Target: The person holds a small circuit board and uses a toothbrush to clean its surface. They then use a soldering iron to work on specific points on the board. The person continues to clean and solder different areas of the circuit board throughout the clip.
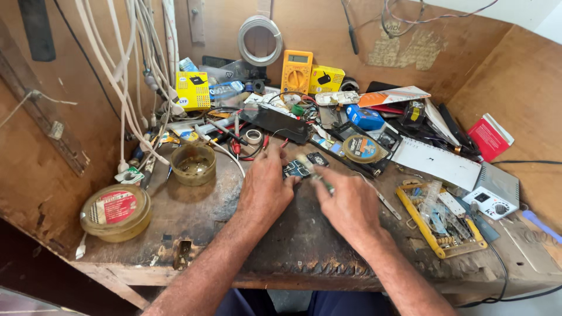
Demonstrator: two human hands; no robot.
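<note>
Our left hand [264, 188] pinned a small dark circuit board [295, 169] mid-bench, its near half hidden beneath our fingers. Our right hand [350, 205] pinched a thin tool [319, 177], its tip indistinct.

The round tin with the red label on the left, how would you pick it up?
Take the round tin by its curved side wall, coming down from above with fingers spread around the rim. It sits flat near the bench corner, lid up, with bare wood around it, so nothing crowds the hands.
</note>
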